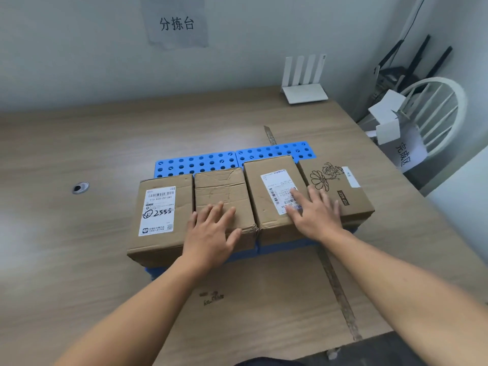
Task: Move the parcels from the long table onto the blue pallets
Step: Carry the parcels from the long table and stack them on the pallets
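Currently 4 parcels (pixel 163 215) abreast on 2 blue pallets (pixel 195 165), 2 hands (pixel 211 233) (pixel 314 215) flat and spread atop them.

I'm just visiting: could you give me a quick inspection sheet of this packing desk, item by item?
Surface: light wooden table, tape strip running across it.
Job's things: four brown cardboard parcels in a row on blue perforated plastic pallets.
Clutter: white four-antenna router, far right.
Hands: left hand and right hand flat on parcels, gripping nothing.
Cables: thin black cable on the right wall.
Surroundings: white spindle-back chair holding white cartons; paper sign on wall.
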